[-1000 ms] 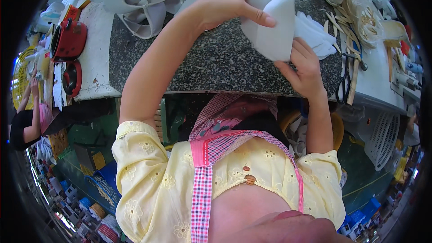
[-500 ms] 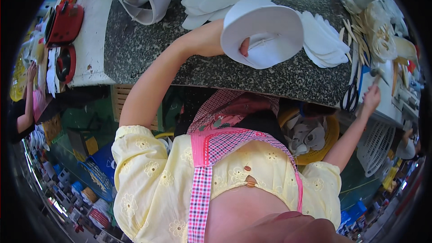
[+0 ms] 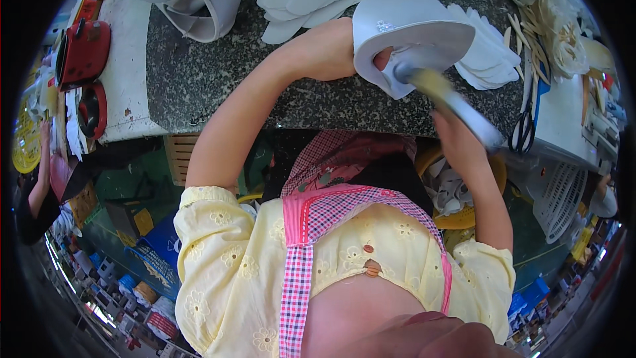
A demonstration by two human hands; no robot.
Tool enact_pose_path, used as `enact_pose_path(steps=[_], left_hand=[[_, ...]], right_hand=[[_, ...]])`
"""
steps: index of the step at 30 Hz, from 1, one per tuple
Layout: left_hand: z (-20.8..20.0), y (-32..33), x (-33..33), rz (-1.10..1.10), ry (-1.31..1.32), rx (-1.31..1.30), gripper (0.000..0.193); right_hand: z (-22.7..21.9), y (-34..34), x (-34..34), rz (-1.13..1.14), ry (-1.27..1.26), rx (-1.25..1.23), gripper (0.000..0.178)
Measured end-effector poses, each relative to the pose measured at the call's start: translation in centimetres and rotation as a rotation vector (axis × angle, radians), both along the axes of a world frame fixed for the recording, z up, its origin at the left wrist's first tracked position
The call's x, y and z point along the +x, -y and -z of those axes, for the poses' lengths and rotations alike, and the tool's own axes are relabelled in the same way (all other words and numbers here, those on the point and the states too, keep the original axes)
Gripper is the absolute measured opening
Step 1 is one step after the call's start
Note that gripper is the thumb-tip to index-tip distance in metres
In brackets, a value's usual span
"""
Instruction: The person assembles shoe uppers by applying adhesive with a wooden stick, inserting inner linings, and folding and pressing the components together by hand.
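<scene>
- Head view: the right hand [image 3: 456, 138] has come in from the table's far right side, where it was 0.5 s ago, and is now close to the white hollow piece [image 3: 412, 18].
- It appears to grip a long tool [image 3: 457, 105], which motion blurs; the tool's dark end is at the piece's opening, contact unclear.
- The white piece has shifted a little right and tipped, so its outer side shows a small sparkly ornament.
- The left hand [image 3: 334, 50] grasps that piece by its left side, with a fingertip visible inside the opening.
- The piece is held above the speckled slab [image 3: 298, 103], left of 1 fanned stack of white flat pieces [image 3: 489, 56].
</scene>
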State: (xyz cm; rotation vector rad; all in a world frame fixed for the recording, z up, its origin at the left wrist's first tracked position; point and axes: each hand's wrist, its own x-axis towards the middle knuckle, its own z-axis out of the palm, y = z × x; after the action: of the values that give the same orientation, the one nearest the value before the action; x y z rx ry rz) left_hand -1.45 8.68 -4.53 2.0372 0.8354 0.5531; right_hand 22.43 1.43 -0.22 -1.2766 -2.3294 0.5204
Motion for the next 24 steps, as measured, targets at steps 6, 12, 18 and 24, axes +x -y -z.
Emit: enact_pose_path(steps=[6,12,18,24], left_hand=[[-1.7,0.5,0.5,0.021,0.094,-0.032,0.047],[-1.3,0.5,0.2,-0.022,0.180,-0.040,0.041],[1.4,-0.1,-0.5,-0.010,0.088,0.013,0.032],[0.8,0.0,-0.5,-0.028,0.048,-0.070,0.011]], right_hand=[[-2.6,-0.7,0.2,-0.034,-0.023,-0.028,0.020],[-2.9,-1.7,-0.3,0.045,0.169,-0.174,0.020],[-1.5,-2.5,-0.6,0.073,0.331,-0.273,0.021],[0.9,-1.4,-0.1,0.124,0.441,-0.412,0.028]])
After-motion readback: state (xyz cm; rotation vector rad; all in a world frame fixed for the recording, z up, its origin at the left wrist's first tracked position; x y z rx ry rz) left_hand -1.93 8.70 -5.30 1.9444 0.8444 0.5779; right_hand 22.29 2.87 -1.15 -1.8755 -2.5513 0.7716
